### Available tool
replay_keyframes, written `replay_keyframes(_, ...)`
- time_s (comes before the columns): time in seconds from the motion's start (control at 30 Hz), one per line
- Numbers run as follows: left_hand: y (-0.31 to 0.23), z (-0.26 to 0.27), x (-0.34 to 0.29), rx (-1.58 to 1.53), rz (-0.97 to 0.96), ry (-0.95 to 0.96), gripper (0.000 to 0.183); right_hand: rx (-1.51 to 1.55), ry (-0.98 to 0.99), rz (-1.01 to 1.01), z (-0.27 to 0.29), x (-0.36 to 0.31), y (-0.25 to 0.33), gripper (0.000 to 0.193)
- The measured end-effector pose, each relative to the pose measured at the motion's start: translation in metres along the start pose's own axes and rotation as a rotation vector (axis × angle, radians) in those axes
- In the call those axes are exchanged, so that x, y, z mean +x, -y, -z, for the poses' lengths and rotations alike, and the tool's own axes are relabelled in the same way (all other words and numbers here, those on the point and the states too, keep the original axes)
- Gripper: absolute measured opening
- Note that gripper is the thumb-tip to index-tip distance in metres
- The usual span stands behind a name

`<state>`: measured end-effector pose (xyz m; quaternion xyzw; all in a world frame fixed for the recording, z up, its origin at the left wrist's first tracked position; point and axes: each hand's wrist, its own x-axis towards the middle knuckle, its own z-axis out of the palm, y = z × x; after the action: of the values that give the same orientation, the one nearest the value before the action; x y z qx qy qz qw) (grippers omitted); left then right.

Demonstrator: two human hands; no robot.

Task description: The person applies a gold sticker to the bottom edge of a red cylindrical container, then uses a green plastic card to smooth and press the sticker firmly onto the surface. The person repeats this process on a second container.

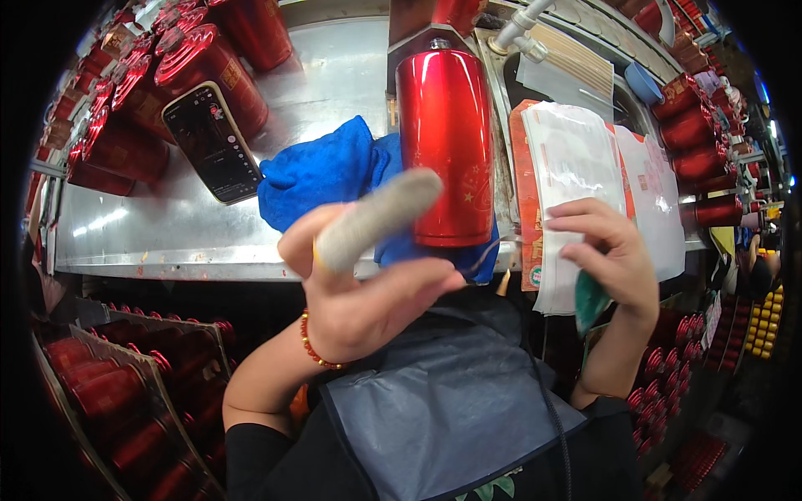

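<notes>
Person stands at a steel counter (334,75), both hands raised above its front edge.

Left hand (359,284): open, palm toward the camera, fingers spread loosely, holding nothing. The forefinger wears a grey knitted finger cot (380,219), matt and slightly fuzzy. A red bead bracelet (313,346) circles the wrist.

Right hand (606,259): fingers curled at the lower edge of a stack of thin glossy sheets (568,167), white with pale print, lying on the counter to the right. A small dark green piece (589,301) sits pinched under the palm; what it is, I cannot tell.

Between the hands a red metal canister (444,142), smooth, lacquered, cylindrical, lies on a blue microfibre cloth (322,171), soft and rumpled.

Judgement: the step looks like picking one sheet off the stack. Next move would call for fingertip friction to separate a single slippery leaf.

Left: a phone (211,142) propped against more red canisters (200,63).
</notes>
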<state>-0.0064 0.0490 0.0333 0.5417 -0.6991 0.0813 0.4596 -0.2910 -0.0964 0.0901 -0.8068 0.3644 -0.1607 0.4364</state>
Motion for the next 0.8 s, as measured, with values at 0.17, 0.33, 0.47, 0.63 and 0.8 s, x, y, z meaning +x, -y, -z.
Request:
replay_keyframes(0.17, 0.001, 0.006, 0.000, 0.286, -0.542, -0.176, 0.034, 0.038, 0.023, 0.268, 0.022, 0.005, 0.021, 0.020)
replay_keyframes(0.33, -0.015, -0.008, 0.062, 0.203, -0.997, -0.566, 0.013, 0.447, 0.608, 0.450, -0.027, 0.055, 0.039, 0.033)
replay_keyframes(0.47, -0.011, 0.001, 0.068, 0.217, -1.059, -0.556, 0.012, 0.562, 1.038, 0.339, -0.033, 0.070, 0.032, 0.024)
replay_keyframes(0.63, 0.008, 0.009, 0.051, 0.246, -0.964, -0.404, 0.014, 0.467, 0.934, 0.147, -0.026, 0.067, 0.038, 0.014)
replay_keyframes(0.8, 0.032, 0.010, 0.030, 0.427, -0.804, -0.197, 0.028, 0.369, 0.532, -0.028, -0.031, 0.060, 0.044, 0.009)
